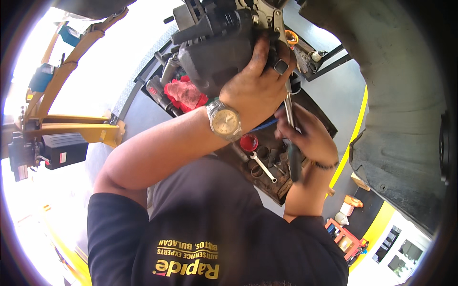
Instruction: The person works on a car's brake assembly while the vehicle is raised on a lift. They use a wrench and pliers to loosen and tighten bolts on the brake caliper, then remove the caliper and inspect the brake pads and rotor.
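My left hand (255, 88), below a silver watch, has its fingers wrapped round a dark caliper-like metal part (207, 62) at the top. A silver tool with riveted jaws (277, 19) sits beside that part. My right hand (310, 138), slightly blurred, is closed on a long metal tool handle (289, 109) below my left fingers; the handle's upper end is partly hidden. Beneath, a dark tray (272, 190) holds a combination wrench (263, 167), a red round container (248, 142) and several dark sockets or rings. A red rag (183, 93) lies behind my left forearm, beside a power tool (160, 95).
Dark car bodywork (391, 95) fills the right side. Yellow lift arms (62, 81) with a black box (64, 150) stand at the left. A small stand (317, 66) is at the back; a red machine (343, 238) sits on the floor at lower right.
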`<action>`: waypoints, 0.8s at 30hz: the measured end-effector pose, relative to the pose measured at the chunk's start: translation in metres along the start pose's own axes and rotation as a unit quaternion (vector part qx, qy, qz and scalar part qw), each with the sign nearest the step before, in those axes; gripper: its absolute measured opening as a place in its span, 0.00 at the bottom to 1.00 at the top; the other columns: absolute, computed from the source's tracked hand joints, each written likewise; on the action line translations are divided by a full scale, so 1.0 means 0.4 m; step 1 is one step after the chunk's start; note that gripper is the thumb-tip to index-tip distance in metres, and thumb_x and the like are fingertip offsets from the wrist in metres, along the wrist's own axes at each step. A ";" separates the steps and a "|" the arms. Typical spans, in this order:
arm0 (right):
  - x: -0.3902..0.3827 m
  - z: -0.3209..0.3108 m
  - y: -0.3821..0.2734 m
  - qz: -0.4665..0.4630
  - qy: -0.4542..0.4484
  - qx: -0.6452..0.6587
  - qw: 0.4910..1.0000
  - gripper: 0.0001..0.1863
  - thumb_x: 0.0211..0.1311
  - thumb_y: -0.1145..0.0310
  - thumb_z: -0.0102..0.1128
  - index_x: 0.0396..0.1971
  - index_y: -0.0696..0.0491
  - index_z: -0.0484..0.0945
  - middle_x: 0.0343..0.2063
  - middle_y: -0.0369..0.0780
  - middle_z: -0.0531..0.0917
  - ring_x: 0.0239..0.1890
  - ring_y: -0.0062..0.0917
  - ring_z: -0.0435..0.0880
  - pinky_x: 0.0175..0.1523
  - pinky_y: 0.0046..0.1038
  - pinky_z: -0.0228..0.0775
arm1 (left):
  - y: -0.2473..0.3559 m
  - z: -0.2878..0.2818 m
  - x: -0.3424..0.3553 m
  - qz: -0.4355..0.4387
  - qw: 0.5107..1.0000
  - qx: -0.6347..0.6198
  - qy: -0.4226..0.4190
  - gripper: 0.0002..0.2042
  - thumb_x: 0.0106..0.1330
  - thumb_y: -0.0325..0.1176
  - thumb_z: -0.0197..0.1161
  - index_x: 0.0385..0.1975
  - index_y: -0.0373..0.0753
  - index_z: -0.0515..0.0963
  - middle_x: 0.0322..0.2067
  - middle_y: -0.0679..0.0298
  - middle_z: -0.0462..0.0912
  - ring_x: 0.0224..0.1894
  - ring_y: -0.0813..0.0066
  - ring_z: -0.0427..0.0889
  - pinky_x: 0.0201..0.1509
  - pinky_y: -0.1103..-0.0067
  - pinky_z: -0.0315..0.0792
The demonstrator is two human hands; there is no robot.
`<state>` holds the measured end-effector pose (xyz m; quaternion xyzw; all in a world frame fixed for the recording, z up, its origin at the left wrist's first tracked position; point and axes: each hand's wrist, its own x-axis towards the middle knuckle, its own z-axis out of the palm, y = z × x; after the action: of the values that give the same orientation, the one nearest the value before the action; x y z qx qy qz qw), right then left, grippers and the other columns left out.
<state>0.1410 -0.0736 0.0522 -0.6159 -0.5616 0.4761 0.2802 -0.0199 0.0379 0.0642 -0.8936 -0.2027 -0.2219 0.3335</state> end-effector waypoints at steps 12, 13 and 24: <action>0.052 0.020 0.107 -0.098 0.092 -0.080 0.988 0.13 0.66 0.65 0.63 0.45 0.57 0.77 0.33 0.41 0.84 0.32 0.27 0.84 0.40 0.30 0.75 | -0.007 -0.033 0.006 0.021 0.995 -0.075 -0.066 0.17 0.53 0.42 0.58 0.33 0.38 0.88 0.55 0.55 0.80 0.64 0.56 0.71 0.72 0.43 0.53; 0.037 0.018 0.113 -0.082 0.093 -0.096 0.988 0.13 0.66 0.65 0.63 0.45 0.57 0.77 0.32 0.42 0.84 0.32 0.28 0.84 0.40 0.30 0.75 | -0.008 -0.041 0.005 0.027 0.992 -0.087 -0.083 0.18 0.54 0.42 0.57 0.34 0.38 0.88 0.55 0.55 0.80 0.65 0.55 0.70 0.72 0.42 0.53; 0.070 0.047 0.068 -0.171 0.166 -0.054 0.970 0.14 0.65 0.73 0.58 0.49 0.59 0.73 0.30 0.40 0.82 0.38 0.24 0.85 0.44 0.31 0.75 | -0.007 -0.036 0.002 0.021 0.996 -0.080 -0.045 0.19 0.54 0.45 0.57 0.34 0.39 0.88 0.57 0.55 0.80 0.66 0.53 0.69 0.71 0.41 0.51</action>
<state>0.1333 -0.0560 0.0133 -0.5956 -0.6288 0.2810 0.4134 -0.0246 0.0300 0.0759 -0.9306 -0.1799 -0.1899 0.2559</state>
